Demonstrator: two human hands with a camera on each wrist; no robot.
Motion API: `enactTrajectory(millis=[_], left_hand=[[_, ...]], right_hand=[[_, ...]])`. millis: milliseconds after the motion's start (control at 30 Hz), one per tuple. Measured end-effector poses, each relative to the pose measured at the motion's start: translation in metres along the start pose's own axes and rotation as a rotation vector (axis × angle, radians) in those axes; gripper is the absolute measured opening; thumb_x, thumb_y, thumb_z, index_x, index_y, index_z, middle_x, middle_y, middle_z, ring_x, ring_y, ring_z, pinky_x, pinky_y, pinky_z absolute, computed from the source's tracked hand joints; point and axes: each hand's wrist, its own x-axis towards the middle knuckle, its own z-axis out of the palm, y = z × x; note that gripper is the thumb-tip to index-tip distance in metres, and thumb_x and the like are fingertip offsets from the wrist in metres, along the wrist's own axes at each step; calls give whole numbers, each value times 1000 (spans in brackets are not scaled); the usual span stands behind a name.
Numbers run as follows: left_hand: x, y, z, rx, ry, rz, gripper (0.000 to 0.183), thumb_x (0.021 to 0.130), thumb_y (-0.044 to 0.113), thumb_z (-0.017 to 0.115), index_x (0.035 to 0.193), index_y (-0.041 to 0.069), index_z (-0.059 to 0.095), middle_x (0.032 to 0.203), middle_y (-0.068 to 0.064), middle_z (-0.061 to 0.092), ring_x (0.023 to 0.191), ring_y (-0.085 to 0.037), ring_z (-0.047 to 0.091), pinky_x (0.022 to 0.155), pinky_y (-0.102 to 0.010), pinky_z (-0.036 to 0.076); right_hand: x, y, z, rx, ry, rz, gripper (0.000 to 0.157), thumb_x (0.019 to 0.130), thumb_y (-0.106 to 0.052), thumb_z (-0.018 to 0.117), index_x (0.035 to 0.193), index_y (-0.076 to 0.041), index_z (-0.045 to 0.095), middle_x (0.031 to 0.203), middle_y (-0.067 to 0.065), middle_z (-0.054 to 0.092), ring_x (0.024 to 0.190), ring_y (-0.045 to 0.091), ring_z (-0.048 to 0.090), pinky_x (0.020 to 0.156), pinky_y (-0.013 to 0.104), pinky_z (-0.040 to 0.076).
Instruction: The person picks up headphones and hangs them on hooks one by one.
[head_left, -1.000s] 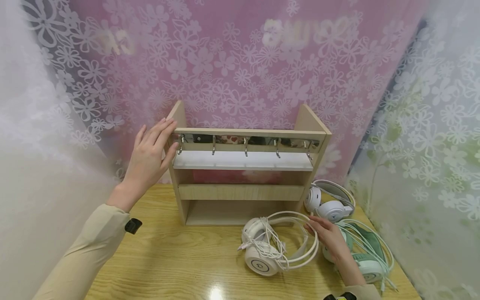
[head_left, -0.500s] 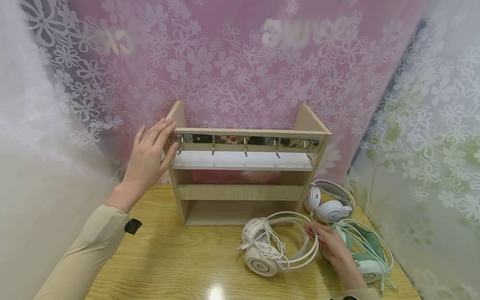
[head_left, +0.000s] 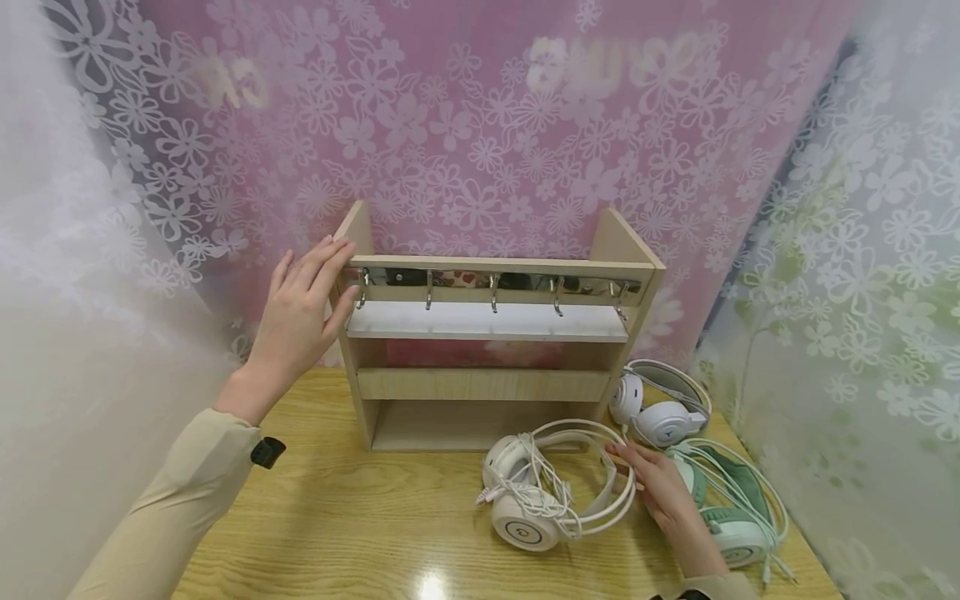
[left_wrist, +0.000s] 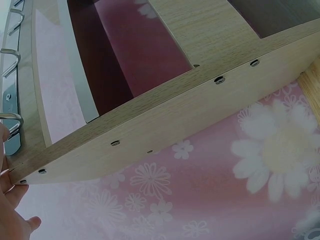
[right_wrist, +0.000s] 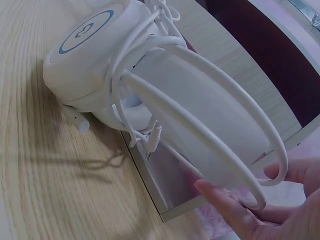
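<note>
My left hand rests on the upper left corner of a light wooden shelf, its fingers extended along the side and the thumb near the front edge. A metal strip with several hooks runs across the shelf's top front. In front of the shelf, my right hand holds the headband of white headphones. The right wrist view shows the thumb and fingers on either side of the double band. A white cable is bundled around the ear cups, and its plug hangs loose.
White headphones with a grey band lie beside the shelf's right side. Closer in are green and white headphones, partly behind my right forearm. Everything stands on a wood-grain table. A pink floral curtain hangs behind.
My right hand has shifted slightly at the headband, its fingers moving a little lower along it. The headphones barely move. My left hand stays at the shelf's corner.
</note>
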Motion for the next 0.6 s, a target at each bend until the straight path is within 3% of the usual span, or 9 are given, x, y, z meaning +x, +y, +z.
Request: enactTrajectory(millis=[333, 600], left_hand=[[0, 1, -1, 0, 2, -1, 52, 99, 19, 65, 147, 6, 50, 150, -13, 52, 144, -31, 43, 122, -58, 20], [0, 1, -1, 0, 1, -4, 52, 99, 19, 64, 147, 6, 50, 149, -13, 52, 144, -31, 43, 122, -58, 20]], right_hand=[[-5, -8, 4, -17, -45, -33, 57, 109, -24, 49, 153, 10, 32, 114, -18, 69, 104, 4, 65, 83, 34, 60], [-10, -17, 8, -58, -47, -67, 55, 109, -23, 50, 152, 8, 36, 115, -19, 69, 106, 5, 62, 81, 32, 60]])
